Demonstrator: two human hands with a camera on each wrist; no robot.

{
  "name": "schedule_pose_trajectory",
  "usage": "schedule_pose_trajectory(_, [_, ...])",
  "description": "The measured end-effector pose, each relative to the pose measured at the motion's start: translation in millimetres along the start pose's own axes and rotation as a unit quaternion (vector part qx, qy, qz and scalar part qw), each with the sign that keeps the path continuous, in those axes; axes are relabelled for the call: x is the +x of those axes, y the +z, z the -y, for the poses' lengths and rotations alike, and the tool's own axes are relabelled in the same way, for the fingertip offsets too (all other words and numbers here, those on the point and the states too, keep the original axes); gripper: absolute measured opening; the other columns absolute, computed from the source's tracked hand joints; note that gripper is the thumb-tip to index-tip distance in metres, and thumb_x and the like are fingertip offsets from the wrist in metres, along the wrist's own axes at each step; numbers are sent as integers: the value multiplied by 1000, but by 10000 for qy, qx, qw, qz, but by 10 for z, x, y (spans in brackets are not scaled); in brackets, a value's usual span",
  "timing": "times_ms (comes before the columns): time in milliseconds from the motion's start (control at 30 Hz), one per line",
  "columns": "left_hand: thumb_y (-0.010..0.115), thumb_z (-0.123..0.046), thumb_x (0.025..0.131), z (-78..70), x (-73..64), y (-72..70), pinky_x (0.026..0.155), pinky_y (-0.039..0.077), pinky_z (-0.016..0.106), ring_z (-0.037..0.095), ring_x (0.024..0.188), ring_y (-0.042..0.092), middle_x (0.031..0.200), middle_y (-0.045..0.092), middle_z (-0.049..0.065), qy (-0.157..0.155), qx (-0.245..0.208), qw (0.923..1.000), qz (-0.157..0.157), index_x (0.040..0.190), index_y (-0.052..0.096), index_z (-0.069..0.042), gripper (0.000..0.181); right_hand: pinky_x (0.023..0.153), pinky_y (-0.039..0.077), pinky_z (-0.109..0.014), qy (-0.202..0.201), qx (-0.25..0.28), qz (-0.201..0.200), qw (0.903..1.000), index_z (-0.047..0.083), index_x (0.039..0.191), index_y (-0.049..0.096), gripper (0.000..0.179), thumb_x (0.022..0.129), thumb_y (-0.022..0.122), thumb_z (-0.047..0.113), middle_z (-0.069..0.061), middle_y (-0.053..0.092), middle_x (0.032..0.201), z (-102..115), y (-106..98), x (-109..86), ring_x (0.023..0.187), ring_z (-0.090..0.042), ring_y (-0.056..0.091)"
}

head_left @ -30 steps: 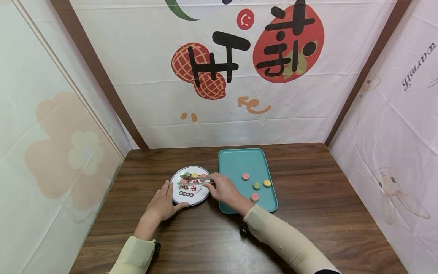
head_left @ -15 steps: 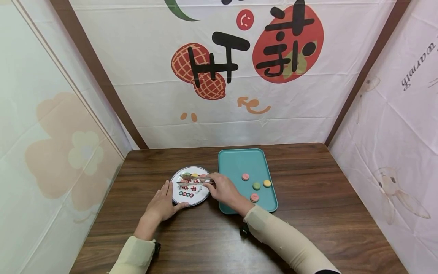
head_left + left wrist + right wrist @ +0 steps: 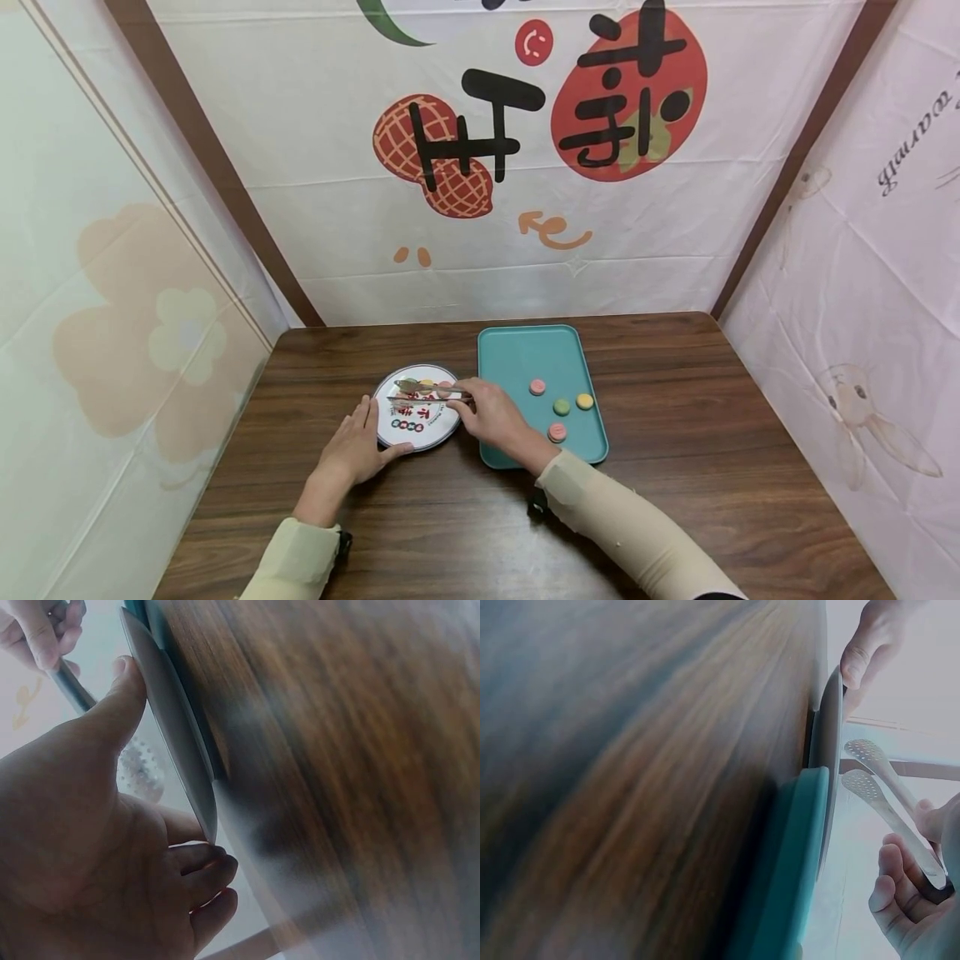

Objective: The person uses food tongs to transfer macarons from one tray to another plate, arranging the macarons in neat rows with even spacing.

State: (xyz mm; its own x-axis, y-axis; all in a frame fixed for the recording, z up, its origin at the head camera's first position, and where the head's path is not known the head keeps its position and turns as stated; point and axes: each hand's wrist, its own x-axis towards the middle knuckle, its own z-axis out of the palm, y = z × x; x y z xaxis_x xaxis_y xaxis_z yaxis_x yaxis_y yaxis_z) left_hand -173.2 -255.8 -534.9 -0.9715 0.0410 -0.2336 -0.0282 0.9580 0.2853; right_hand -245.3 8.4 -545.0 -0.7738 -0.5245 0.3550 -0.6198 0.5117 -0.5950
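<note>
A round white plate with a dark rim and red printing lies on the table's left half. Green, yellow and pink macarons sit toward its far side, partly covered by the tongs. My left hand rests against the plate's left and near rim, thumb and fingers spread along the edge. With my right hand I grip metal tongs over the plate. Their perforated ends stand apart with nothing visible between them in the right wrist view.
Right of the plate lies a teal tray, partly beneath my right forearm. On it are two pink macarons, one green macaron and one yellow macaron. Printed cloth walls enclose the brown wooden table at the back and sides.
</note>
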Motion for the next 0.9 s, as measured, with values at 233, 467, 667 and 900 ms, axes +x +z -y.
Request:
schedule_pose_trajectory(233, [65,-70,98,10,2,6,132,19,61,51,160,17,173,9,37,-7,-37,10000,-1,165,13,15,121,71,59,-30,65,-6,-72,10000,0,132,72,37,107,70,28,-15,75,116,14,-73,-33,86,-17,67])
schedule_pose_trajectory(467, [64,-71,97,6,-7,-3,132,19,61,52,160,18,173,9,37,11,-71,10000,-17,165,13,15,121,74,60,-32,-60,-16,-273,9996,-2,130,73,36,106,72,25,-15,75,113,-27,-139,-86,87,-17,67])
schedule_pose_trajectory(667, [65,-71,97,-11,-15,-24,131,20,62,53,160,18,173,9,36,-17,-146,9999,23,165,13,14,121,67,56,-28,-35,23,-326,9995,-1,125,74,31,106,72,23,-8,73,102,-46,-206,-139,80,-13,62])
schedule_pose_trajectory(900, [65,-70,98,7,-22,-22,131,20,62,54,159,16,174,7,36,-61,-163,9998,51,166,11,14,121,59,49,-24,132,175,-318,9993,4,122,75,26,106,73,24,2,65,90,-81,-258,-193,71,-9,54])
